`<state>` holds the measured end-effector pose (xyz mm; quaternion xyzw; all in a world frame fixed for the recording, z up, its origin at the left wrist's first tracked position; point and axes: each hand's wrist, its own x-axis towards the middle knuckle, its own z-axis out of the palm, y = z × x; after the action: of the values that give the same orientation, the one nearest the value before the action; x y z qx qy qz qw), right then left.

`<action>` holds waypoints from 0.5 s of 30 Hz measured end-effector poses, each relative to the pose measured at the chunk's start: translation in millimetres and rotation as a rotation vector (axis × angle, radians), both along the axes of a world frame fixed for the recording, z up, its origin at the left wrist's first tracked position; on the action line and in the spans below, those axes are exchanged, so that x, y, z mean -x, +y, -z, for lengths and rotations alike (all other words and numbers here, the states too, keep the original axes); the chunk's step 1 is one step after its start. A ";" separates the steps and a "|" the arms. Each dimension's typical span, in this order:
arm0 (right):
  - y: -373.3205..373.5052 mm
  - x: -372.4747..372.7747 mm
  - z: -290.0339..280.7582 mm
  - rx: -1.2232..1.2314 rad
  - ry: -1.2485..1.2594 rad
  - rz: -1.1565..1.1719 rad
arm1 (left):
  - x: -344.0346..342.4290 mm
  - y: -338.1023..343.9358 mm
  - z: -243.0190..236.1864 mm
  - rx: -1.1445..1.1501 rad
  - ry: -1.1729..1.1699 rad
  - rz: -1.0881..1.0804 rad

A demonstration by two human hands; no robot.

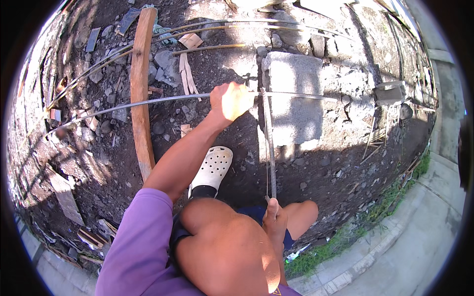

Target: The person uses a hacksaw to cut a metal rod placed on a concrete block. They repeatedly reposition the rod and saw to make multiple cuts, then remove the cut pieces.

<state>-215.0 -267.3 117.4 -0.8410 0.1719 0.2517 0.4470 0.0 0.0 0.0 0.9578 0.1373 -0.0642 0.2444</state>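
My left hand [231, 101] is closed around a long metal bar [177, 98], which crosses a wooden plank [138, 123] and extends over a pale concrete slab [295, 118]. My right hand [274, 217], low beside my bent knee, grips the near end of what looks like a hacksaw [270, 148]. The saw points away from me, with its far end at the bar just right of my left hand. I cannot make out whether its blade touches the bar. A white perforated clog [211, 167] is on my foot below the bar.
More long rods [224, 26] lie farther away over rubble. A grey concrete block [390, 93] sits at the right, with thin sticks [374, 140] nearer. A grassy strip [360, 227] borders concrete paving [410, 237] at lower right. Wood scraps [64, 195] lie at left.
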 end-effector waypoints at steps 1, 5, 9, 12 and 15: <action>10.6 -14.2 0.1 0.018 0.003 -0.021 | 1.8 -3.0 6.0 0.004 0.005 -0.013; 99.0 -148.2 63.1 0.004 -0.409 -0.135 | 1.9 3.1 8.3 -0.054 -0.297 -0.019; 85.5 -146.5 47.1 0.015 -0.200 -0.038 | -8.7 15.5 -0.4 -0.006 -0.044 0.014; 46.8 -69.5 15.2 0.108 -0.033 -0.040 | -9.5 14.0 -3.3 0.004 -0.044 0.029; 24.8 -24.8 -7.3 0.052 -0.030 -0.003 | -6.3 7.4 10.1 -0.019 -0.104 -0.020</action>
<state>-190.2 -242.5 124.8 -0.8563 0.1704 0.2349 0.4272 6.3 7.4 -10.1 0.9607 0.1345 -0.0107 0.2426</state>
